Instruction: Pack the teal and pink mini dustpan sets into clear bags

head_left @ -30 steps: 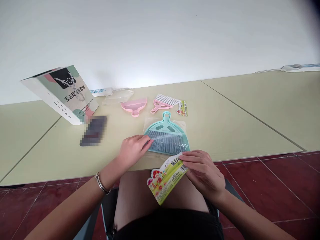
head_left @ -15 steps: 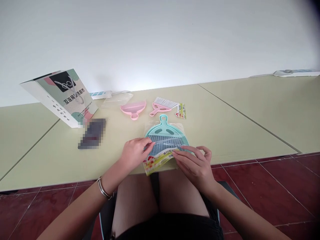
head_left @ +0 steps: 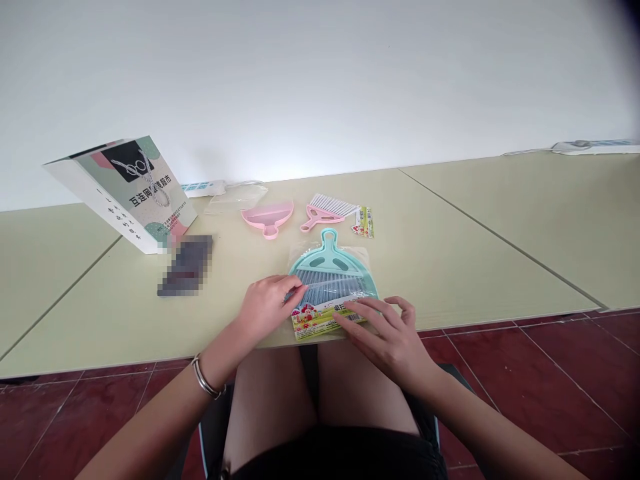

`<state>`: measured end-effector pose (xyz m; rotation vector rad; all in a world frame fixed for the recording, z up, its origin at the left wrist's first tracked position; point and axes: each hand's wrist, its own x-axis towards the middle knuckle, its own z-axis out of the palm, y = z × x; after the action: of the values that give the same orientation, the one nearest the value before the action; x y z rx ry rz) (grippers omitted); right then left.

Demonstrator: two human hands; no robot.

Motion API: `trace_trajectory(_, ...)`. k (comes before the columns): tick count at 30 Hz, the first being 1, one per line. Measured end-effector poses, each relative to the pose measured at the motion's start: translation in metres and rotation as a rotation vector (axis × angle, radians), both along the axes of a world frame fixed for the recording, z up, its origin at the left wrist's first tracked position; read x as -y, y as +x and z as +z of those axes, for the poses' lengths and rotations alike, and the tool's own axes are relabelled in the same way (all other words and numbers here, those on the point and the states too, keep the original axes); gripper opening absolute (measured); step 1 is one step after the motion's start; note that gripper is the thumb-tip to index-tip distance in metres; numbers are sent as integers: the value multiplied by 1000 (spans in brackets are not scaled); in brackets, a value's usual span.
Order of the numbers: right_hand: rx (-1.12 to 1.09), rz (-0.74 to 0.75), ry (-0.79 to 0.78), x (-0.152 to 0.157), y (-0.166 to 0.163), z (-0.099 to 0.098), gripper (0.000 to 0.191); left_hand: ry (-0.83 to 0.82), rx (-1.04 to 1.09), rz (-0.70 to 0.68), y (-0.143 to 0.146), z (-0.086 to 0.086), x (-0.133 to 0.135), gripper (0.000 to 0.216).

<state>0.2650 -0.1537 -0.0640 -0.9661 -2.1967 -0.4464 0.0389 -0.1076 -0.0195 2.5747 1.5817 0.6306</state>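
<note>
In front of me a teal dustpan (head_left: 329,240) and a grey-bristled hand brush (head_left: 327,285) lie together inside a clear plastic bag (head_left: 361,254). A green and yellow header card (head_left: 320,321) with red mushroom pictures lies at the near end of the bag. My left hand (head_left: 267,303) pinches the edge of the plastic between thumb and forefinger, over the bristles. My right hand (head_left: 387,333) rests on the card's right part, its fingers apart and stretched out. The fingers of that hand hide part of the card.
Farther back lie a pink dustpan (head_left: 269,220), a pink brush (head_left: 325,215), a small label card (head_left: 365,222) and a flat plastic bag (head_left: 239,198). A paper gift bag (head_left: 155,193) stands at left beside a blurred dark object (head_left: 187,265). Power strips (head_left: 595,147) sit along the wall.
The header card has come down flatter, showing more of its printed face. My right fingers have spread over it. My left hand keeps its pinch on the plastic.
</note>
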Motion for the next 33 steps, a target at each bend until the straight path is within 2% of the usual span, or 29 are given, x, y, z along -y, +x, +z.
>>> trace_trajectory(3,-63,45,-21,-2,-5,-1,14,-12,3,8,0,0,0,25)
trace_trajectory(8,-117,-15,-3,-7,-16,-1,12,-34,18,15,0,0,0,26)
trace_trajectory(11,-100,-3,1,-9,-21,0,11,-32,29,14,0,-1,0,26)
trace_trajectory(17,-68,261,16,-1,3,-7,29,-72,67,2,-1,1,-1,23)
trace_trajectory(19,-68,284,32,2,14,-12,34,-96,80,-2,-1,3,-1,23)
trace_trajectory(24,-101,171,4,1,14,-15,36,-122,110,4,1,6,-2,25)
trace_trajectory(28,-86,94,-7,-7,3,-10,28,-109,126,-2,2,6,0,25)
trace_trajectory(33,6,13,4,-16,-6,-2,18,52,131,-51,2,2,2,21)
